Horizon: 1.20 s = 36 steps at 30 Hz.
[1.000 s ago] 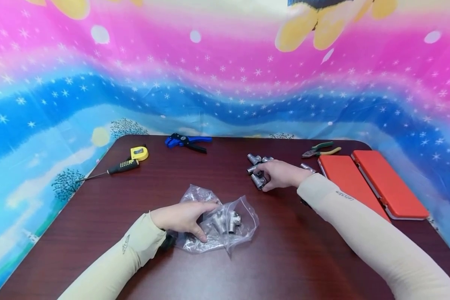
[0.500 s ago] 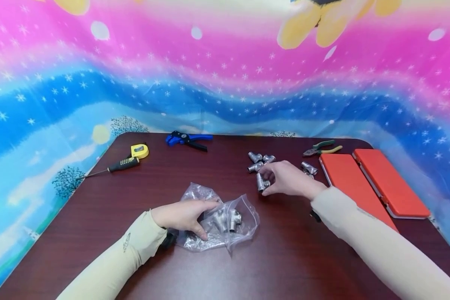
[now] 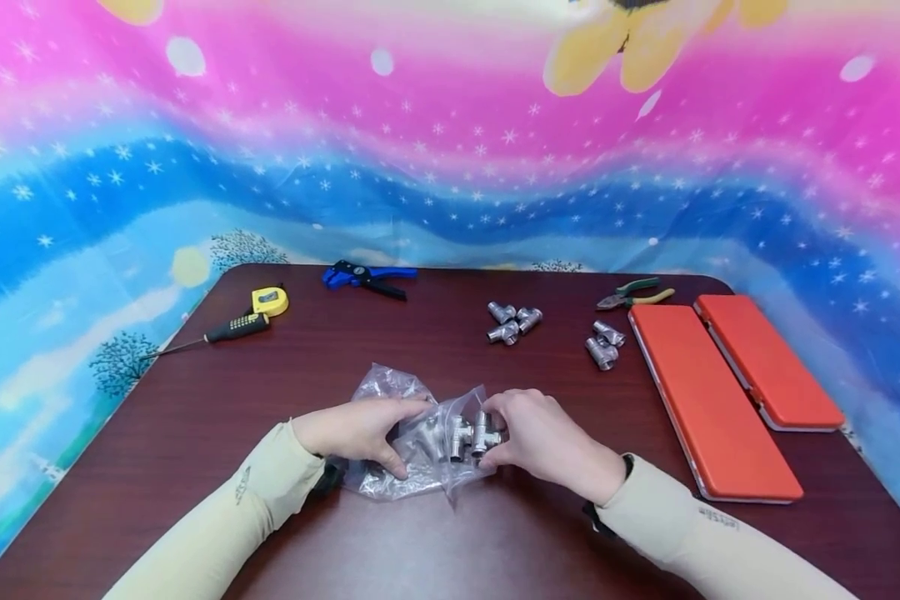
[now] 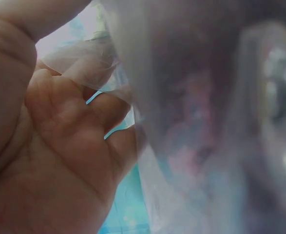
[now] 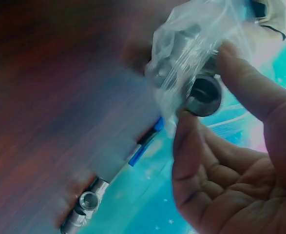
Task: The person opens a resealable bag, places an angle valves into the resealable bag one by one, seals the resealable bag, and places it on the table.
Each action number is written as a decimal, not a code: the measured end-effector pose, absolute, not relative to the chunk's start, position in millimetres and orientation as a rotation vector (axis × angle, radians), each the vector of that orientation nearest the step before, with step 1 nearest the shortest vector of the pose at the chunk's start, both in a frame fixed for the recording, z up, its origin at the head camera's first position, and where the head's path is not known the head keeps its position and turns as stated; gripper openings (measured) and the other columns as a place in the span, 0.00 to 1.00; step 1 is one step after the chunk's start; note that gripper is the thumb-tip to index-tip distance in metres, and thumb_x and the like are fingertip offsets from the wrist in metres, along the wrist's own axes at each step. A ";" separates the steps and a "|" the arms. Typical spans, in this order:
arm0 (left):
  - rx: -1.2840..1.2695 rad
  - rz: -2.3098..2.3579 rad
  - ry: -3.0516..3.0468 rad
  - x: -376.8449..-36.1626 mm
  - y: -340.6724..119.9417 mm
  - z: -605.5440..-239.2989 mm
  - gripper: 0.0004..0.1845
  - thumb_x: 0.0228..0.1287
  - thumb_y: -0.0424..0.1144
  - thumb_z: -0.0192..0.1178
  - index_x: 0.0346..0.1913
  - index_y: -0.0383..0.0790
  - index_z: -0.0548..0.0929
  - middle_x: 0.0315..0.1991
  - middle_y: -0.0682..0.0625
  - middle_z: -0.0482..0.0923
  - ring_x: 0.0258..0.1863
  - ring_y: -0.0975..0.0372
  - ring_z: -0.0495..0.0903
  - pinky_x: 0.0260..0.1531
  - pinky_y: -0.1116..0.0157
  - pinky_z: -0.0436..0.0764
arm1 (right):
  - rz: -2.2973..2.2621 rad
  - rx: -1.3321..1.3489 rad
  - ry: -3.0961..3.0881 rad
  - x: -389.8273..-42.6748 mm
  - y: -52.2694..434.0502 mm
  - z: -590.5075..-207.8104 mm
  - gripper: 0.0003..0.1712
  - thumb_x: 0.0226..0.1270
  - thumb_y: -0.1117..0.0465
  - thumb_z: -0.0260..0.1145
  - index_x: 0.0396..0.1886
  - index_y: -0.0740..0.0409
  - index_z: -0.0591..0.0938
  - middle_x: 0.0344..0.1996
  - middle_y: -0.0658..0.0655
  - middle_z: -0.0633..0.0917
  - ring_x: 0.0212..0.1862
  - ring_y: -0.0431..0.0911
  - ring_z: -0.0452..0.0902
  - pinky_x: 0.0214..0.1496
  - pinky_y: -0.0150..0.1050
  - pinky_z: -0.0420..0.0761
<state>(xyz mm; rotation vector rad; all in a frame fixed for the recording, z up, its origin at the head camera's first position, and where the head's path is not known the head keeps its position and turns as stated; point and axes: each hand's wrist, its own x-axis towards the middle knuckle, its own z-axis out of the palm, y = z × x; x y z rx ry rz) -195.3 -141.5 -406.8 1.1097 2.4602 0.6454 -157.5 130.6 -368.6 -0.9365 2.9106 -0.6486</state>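
My left hand (image 3: 356,429) holds a clear plastic bag (image 3: 390,483) low on the table, thumb and fingers spread around its side. Inside the bag, a metal tee pipe fitting (image 3: 460,439) shows near the mouth. A second tee fitting (image 3: 483,435) is pinched between the thumb and fingers of my right hand (image 3: 547,437), right at the bag's mouth. The right wrist view shows the round open end of this tee fitting (image 5: 205,97) against the crinkled film. In the left wrist view, blurred film covers part of the fingers (image 4: 111,109).
Three tee fittings (image 3: 506,333) lie grouped behind the bag, and two more fittings (image 3: 602,353) lie farther right. Two red cases (image 3: 712,400) and pliers (image 3: 633,296) are at the right. A wire stripper (image 3: 360,277), yellow tape measure (image 3: 270,301) and screwdriver (image 3: 237,327) lie at the back left.
My right hand has taken a tee fitting from the group at the back and brought it toward me and left, to the bag's mouth. The left hand has stayed at the bag.
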 end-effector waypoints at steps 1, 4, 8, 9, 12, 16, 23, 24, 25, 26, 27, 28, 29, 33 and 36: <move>1.115 0.642 2.460 -195.1 -141.7 -407.2 0.47 0.49 0.43 0.79 0.71 0.34 0.67 0.66 0.45 0.71 0.65 0.56 0.70 0.64 0.56 0.69 | -0.633 -0.923 2.916 -157.9 128.3 -370.8 0.29 0.38 0.55 0.86 0.41 0.62 0.85 0.21 0.46 0.75 0.27 0.40 0.70 0.31 0.38 0.74; 1.106 0.629 2.466 -195.0 -141.8 -406.5 0.47 0.49 0.43 0.79 0.71 0.34 0.67 0.67 0.45 0.70 0.65 0.55 0.70 0.64 0.56 0.69 | -0.576 -0.905 2.938 -158.7 123.5 -376.8 0.27 0.37 0.55 0.87 0.37 0.59 0.84 0.19 0.45 0.73 0.26 0.41 0.70 0.29 0.40 0.72; 1.075 0.624 2.468 -196.3 -141.0 -404.9 0.48 0.49 0.41 0.79 0.72 0.37 0.66 0.68 0.47 0.69 0.66 0.57 0.68 0.63 0.57 0.70 | -0.528 -0.943 2.967 -159.3 116.7 -384.2 0.24 0.37 0.53 0.86 0.30 0.56 0.82 0.18 0.44 0.72 0.26 0.43 0.71 0.28 0.43 0.72; 1.075 0.628 2.465 -196.7 -140.6 -404.9 0.48 0.49 0.41 0.79 0.72 0.38 0.66 0.69 0.47 0.69 0.66 0.58 0.68 0.63 0.57 0.70 | -0.517 -0.951 2.974 -159.3 115.1 -386.2 0.24 0.37 0.52 0.86 0.29 0.55 0.82 0.18 0.44 0.72 0.26 0.43 0.72 0.27 0.43 0.73; 1.079 0.644 2.450 -197.2 -139.5 -405.3 0.48 0.49 0.41 0.79 0.73 0.39 0.66 0.69 0.49 0.68 0.66 0.59 0.68 0.64 0.58 0.69 | -0.508 -0.963 2.982 -159.2 110.4 -390.2 0.24 0.38 0.51 0.86 0.29 0.56 0.82 0.20 0.46 0.77 0.27 0.45 0.74 0.28 0.45 0.75; 1.072 0.663 2.443 -197.5 -140.3 -406.2 0.48 0.48 0.41 0.79 0.73 0.39 0.66 0.69 0.50 0.68 0.67 0.59 0.67 0.64 0.57 0.68 | -0.503 -0.984 2.980 -159.3 106.6 -393.3 0.26 0.40 0.50 0.85 0.36 0.59 0.84 0.27 0.51 0.83 0.32 0.47 0.79 0.32 0.47 0.78; 1.078 0.668 2.441 -197.5 -142.8 -408.4 0.48 0.48 0.41 0.79 0.73 0.40 0.66 0.69 0.50 0.69 0.67 0.59 0.67 0.65 0.57 0.68 | -0.518 -1.141 2.961 -163.0 124.8 -378.3 0.30 0.48 0.50 0.81 0.48 0.62 0.85 0.39 0.55 0.86 0.40 0.47 0.81 0.45 0.47 0.81; 1.085 0.668 2.443 -197.5 -142.9 -408.4 0.48 0.48 0.41 0.79 0.73 0.40 0.66 0.69 0.50 0.69 0.67 0.59 0.67 0.65 0.57 0.68 | -0.517 -1.149 2.962 -166.7 132.4 -372.4 0.28 0.50 0.51 0.80 0.48 0.61 0.86 0.39 0.54 0.86 0.41 0.46 0.81 0.47 0.46 0.81; 1.090 0.669 2.442 -197.4 -142.9 -408.4 0.48 0.48 0.40 0.79 0.73 0.40 0.66 0.69 0.50 0.68 0.67 0.58 0.67 0.65 0.57 0.67 | -0.502 -1.159 2.965 -172.5 141.6 -366.3 0.26 0.51 0.54 0.80 0.49 0.61 0.86 0.40 0.54 0.86 0.42 0.46 0.81 0.49 0.46 0.81; 1.094 0.668 2.441 -197.3 -142.9 -408.5 0.48 0.48 0.40 0.79 0.73 0.40 0.66 0.69 0.50 0.68 0.67 0.58 0.66 0.65 0.57 0.67 | -0.472 -1.160 2.974 -180.0 152.3 -359.8 0.24 0.53 0.56 0.79 0.50 0.60 0.86 0.42 0.54 0.86 0.44 0.47 0.81 0.50 0.46 0.81; 1.096 0.666 2.441 -197.1 -142.9 -408.4 0.48 0.48 0.40 0.79 0.73 0.40 0.66 0.69 0.50 0.68 0.68 0.58 0.66 0.65 0.58 0.67 | -0.437 -1.155 2.982 -189.5 164.4 -353.9 0.23 0.54 0.59 0.78 0.50 0.60 0.86 0.42 0.55 0.86 0.45 0.48 0.81 0.51 0.47 0.80; 1.094 0.662 2.443 -197.0 -142.8 -408.4 0.48 0.48 0.40 0.79 0.73 0.40 0.66 0.69 0.49 0.68 0.68 0.58 0.66 0.65 0.58 0.67 | -0.396 -1.146 2.986 -201.0 177.6 -349.1 0.22 0.54 0.63 0.78 0.50 0.60 0.86 0.42 0.55 0.86 0.46 0.49 0.81 0.52 0.48 0.80; 1.089 0.662 2.444 -196.9 -142.9 -408.5 0.48 0.48 0.40 0.79 0.73 0.40 0.66 0.69 0.49 0.68 0.68 0.58 0.66 0.65 0.58 0.67 | -0.336 -1.131 2.982 -213.6 191.0 -344.9 0.22 0.55 0.65 0.77 0.52 0.60 0.85 0.45 0.56 0.85 0.48 0.51 0.81 0.53 0.50 0.80; 1.059 0.659 2.445 -195.5 -143.1 -407.7 0.48 0.48 0.39 0.79 0.73 0.40 0.66 0.70 0.49 0.68 0.68 0.58 0.65 0.65 0.57 0.67 | -0.152 -0.964 2.883 -262.8 240.9 -341.1 0.27 0.58 0.70 0.73 0.60 0.59 0.81 0.56 0.64 0.79 0.58 0.60 0.75 0.55 0.55 0.77; 1.057 0.651 2.440 -196.6 -143.4 -405.9 0.48 0.49 0.39 0.79 0.73 0.40 0.65 0.70 0.49 0.67 0.69 0.58 0.65 0.65 0.57 0.67 | -0.067 -0.824 2.771 -285.2 264.9 -342.2 0.31 0.61 0.67 0.72 0.65 0.61 0.77 0.62 0.68 0.73 0.61 0.63 0.70 0.53 0.55 0.79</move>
